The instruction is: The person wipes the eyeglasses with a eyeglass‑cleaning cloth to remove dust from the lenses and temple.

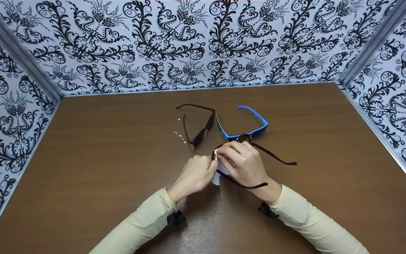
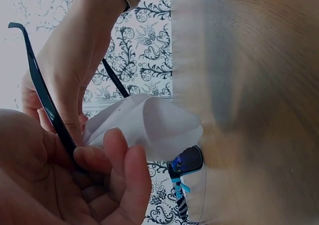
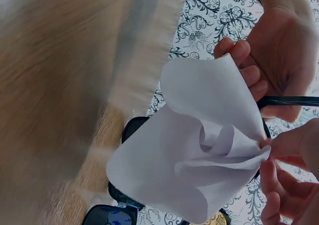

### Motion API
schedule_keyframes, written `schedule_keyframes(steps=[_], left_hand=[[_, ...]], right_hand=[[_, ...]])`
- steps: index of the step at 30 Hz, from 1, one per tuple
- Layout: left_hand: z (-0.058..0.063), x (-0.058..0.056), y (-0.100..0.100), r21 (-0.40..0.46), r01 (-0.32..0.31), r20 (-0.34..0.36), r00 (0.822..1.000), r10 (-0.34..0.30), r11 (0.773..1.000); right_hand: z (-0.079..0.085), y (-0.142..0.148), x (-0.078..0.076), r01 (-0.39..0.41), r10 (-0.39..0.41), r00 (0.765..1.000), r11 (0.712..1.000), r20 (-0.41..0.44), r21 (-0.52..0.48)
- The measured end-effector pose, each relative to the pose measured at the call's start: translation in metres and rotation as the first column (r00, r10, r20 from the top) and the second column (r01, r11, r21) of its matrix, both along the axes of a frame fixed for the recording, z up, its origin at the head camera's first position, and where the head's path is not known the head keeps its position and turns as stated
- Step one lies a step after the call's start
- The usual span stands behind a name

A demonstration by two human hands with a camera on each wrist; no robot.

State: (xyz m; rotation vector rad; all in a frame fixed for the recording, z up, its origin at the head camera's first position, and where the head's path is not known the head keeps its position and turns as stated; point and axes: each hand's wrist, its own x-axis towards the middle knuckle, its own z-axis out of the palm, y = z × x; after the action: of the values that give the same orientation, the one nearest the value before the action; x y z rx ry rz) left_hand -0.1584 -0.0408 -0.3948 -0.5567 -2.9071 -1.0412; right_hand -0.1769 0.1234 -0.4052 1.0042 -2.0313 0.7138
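Both hands meet over a pair of dark-framed sunglasses [image 1: 240, 184], whose temples stick out to the right. My left hand [image 1: 194, 173] grips the sunglasses at one side of the frame; in the left wrist view a dark temple [image 2: 46, 98] rises from between its fingers. With thumb and fingertips my right hand [image 1: 247, 164] pinches a white cloth [image 3: 149, 160] against the frame. Loose folds of the cloth spread out and hide most of the lens in the right wrist view. A yellowish lens [image 3: 218, 218] peeks out below the cloth.
Just beyond the hands lie blue-framed sunglasses [image 1: 263, 123], temples pointing away. Left of them, another dark pair [image 1: 210, 121] rests on the brown table [image 1: 118, 141]. Small white specks of light [image 1: 180, 134] show beside it. Patterned walls [image 1: 188, 46] close off the back and sides.
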Motion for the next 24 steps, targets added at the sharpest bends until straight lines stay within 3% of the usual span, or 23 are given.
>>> schedule_keyframes(steps=[7, 14, 19, 24], left_hand=[[-0.0004, -0.0009, -0.0011, 0.009, -0.005, 0.019, 1.000, 0.005, 1.000], [-0.0024, -0.0006, -0.0032, 0.013, -0.002, 0.024, 1.000, 0.001, 1.000], [-0.0027, 0.0001, -0.0036, 0.009, 0.016, -0.004, 1.000, -0.016, 1.000], [-0.0024, 0.0000, -0.0032, 0.003, 0.005, 0.014, 1.000, -0.005, 1.000]], right_hand=[[-0.0022, 0.0010, -0.0002, -0.070, 0.069, 0.997, 0.996, 0.018, 0.063], [-0.0083, 0.0040, -0.0003, -0.051, 0.045, 0.998, 0.992, 0.052, 0.118], [-0.0063, 0.0037, -0.0001, -0.041, 0.039, 0.999, 0.997, 0.025, 0.069], [0.0008, 0.0047, 0.0002, -0.036, 0.036, 0.999, 0.999, 0.028, 0.002]])
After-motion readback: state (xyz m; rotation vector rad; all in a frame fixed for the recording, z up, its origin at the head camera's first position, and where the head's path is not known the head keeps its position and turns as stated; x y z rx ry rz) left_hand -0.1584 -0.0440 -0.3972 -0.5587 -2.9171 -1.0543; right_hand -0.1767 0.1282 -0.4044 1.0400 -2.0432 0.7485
